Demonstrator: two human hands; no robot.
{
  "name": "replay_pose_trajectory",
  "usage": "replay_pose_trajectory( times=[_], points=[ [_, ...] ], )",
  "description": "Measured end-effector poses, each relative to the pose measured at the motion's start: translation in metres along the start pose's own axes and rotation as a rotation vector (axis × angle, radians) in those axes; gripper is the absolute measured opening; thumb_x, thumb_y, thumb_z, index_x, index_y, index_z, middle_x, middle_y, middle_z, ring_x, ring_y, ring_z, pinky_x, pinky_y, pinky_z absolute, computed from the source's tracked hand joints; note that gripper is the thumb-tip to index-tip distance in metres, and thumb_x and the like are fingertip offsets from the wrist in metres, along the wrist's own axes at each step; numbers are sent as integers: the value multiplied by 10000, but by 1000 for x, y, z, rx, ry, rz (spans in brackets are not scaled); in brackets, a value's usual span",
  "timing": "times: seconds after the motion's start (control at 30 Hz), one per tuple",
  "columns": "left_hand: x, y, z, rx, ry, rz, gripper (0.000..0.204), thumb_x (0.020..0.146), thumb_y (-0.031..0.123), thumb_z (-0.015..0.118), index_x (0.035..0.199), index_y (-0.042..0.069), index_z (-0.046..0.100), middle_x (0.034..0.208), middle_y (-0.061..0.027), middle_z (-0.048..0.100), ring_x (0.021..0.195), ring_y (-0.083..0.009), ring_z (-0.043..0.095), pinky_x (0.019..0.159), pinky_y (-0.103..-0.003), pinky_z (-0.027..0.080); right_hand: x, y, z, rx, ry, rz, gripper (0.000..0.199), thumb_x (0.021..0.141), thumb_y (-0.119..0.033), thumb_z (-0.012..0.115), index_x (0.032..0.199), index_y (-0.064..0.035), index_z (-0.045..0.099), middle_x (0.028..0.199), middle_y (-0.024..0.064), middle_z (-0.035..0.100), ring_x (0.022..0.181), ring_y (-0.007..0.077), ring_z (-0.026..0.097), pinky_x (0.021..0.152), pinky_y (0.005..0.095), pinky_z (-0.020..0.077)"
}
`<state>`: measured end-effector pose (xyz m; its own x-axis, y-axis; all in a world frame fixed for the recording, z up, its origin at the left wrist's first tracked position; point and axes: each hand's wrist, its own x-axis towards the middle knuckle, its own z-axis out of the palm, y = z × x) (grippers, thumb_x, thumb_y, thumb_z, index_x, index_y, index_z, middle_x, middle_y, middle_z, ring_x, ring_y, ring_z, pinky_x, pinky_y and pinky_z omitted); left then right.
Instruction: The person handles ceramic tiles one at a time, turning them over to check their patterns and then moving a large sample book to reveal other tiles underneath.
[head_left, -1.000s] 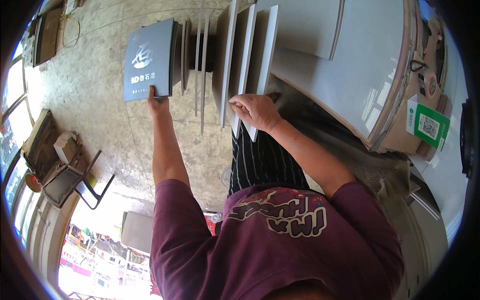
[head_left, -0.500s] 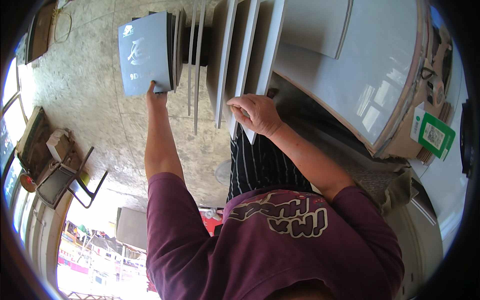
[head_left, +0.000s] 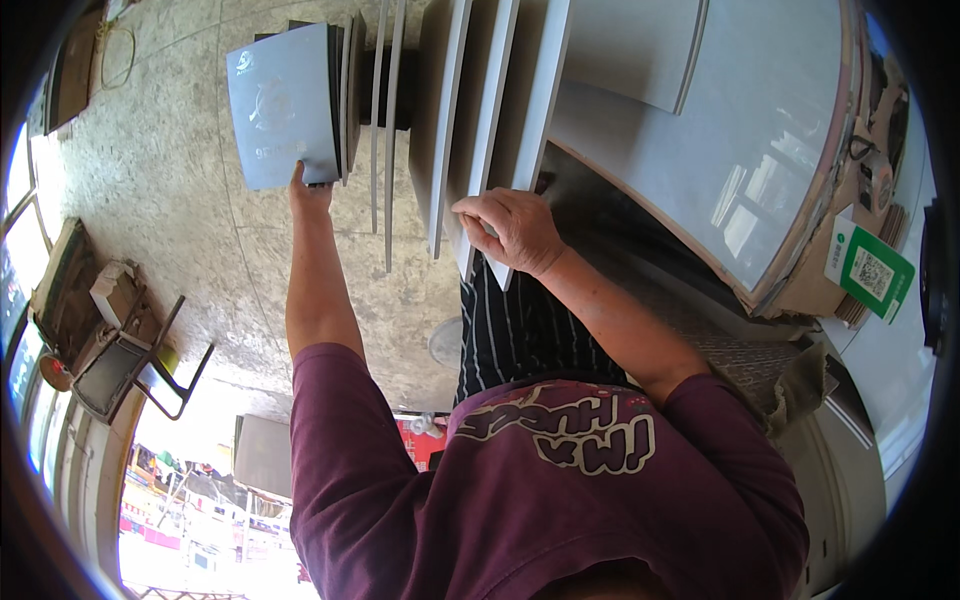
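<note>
My left hand [head_left: 312,190] is closed on the lower edge of a grey-blue board [head_left: 285,110] with a pale emblem, its thumb on the front face. Behind that board, several darker boards [head_left: 353,100] stand close together on edge. My right hand [head_left: 512,230] is curled over the near edges of the large upright grey panels [head_left: 487,110], thumb and forefinger near each other. Its other fingertips are partly hidden. Two thin panels [head_left: 392,150] stand between the board stack and the large panels, touched by neither hand.
To the right is a table with a glossy pale top [head_left: 730,150], bearing a flat grey panel [head_left: 640,50]. A green and white code card [head_left: 870,270] and a tape measure [head_left: 880,185] sit at its far-right edge. A chair [head_left: 115,370] stands at left on the concrete floor [head_left: 240,260].
The grey-blue board and my left hand have shifted slightly left, and the board's face catches the light differently. My right hand stays in place at the panel edges.
</note>
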<state>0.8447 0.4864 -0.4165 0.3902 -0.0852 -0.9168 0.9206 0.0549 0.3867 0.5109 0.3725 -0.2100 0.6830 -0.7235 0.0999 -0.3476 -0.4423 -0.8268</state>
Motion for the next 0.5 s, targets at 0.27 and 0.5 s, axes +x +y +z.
replay_pose_trajectory(
  times=[0.27, 0.5],
  points=[
    [-23, 3, 2, 52, 81, -14, 799, 784, 391, 606, 1364, 61, 168, 1381, -174, 210, 1273, -331, 252, 1013, -524, 227, 0, -3, -6, -24, -22, 8, 204, 710, -61, 635, 870, -117, 521, 662, 23, 560, 592, 198, 571, 514, 308, 459],
    [-101, 1, 12, 766, 265, 448, 741, 848, 393, 539, 1361, -1, 178, 1349, -215, 280, 1231, -328, 327, 989, -454, 306, -6, -5, -6, 11, -54, 103, 209, 756, -115, 615, 937, -119, 509, 661, 24, 564, 609, 221, 576, 528, 330, 465]
  ],
)
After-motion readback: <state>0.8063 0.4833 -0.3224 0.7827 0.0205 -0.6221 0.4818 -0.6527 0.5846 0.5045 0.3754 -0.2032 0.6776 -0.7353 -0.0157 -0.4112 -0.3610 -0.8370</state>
